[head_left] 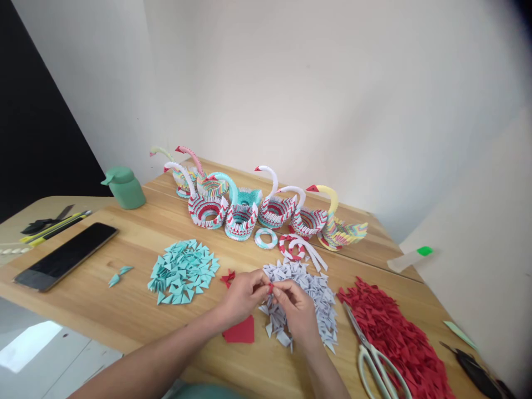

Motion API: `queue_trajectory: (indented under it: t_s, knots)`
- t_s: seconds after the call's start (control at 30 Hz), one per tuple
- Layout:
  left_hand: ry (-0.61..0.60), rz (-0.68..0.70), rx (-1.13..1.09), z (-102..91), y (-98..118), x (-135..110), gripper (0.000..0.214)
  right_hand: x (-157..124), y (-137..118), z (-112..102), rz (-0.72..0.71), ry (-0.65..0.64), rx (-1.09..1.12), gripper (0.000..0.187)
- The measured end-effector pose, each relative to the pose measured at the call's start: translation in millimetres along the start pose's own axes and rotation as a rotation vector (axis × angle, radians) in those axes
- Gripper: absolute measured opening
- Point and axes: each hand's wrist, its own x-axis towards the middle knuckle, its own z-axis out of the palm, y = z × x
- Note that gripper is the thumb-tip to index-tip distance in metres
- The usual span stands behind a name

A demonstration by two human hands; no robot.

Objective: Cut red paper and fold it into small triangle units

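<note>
My left hand (244,296) and my right hand (296,308) meet over the wooden table (124,310), fingertips pinched together on a small red folded paper piece (270,287). Under and behind the hands lies a pile of white folded paper triangles (316,293). A red paper sheet (241,331) lies flat just below my left hand, and a small red scrap (227,277) sits to its left. A pile of teal triangles (183,270) lies further left, and a pile of red triangles (394,332) lies to the right.
Several paper swans and baskets (241,213) stand in a row at the back, with small paper rings (266,238) in front. Scissors (374,354) lie between the white and red piles. A phone (66,256), pens (54,224) and a green dispenser (123,187) sit at the left.
</note>
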Motion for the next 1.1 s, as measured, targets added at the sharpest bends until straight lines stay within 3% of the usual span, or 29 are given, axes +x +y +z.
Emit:
queue_trajectory:
  t_s: [0.13,0.23,0.5,0.7,1.1]
  knots:
    - [-0.075,-0.087,-0.285,-0.2,-0.1,3.9,0.019,0.3,-3.7,0.0,-0.016,0.027,0.008,0.018]
    - [-0.093,-0.127,-0.364,-1.6,-1.1,6.9,0.027,0.0,-5.1,0.3,-0.034,0.028,-0.01,0.017]
    - [-0.099,-0.097,-0.327,-0.5,0.3,5.8,0.022,0.8,0.3,-0.3,-0.014,0.008,-0.007,0.014]
    - [-0.181,-0.116,-0.403,-1.4,6.3,4.4,0.031,4.8,-0.5,-2.9,0.042,0.096,0.116,0.022]
    - [-0.079,-0.152,-0.291,2.3,-0.7,7.0,0.025,2.5,1.4,3.4,0.047,0.071,0.09,0.023]
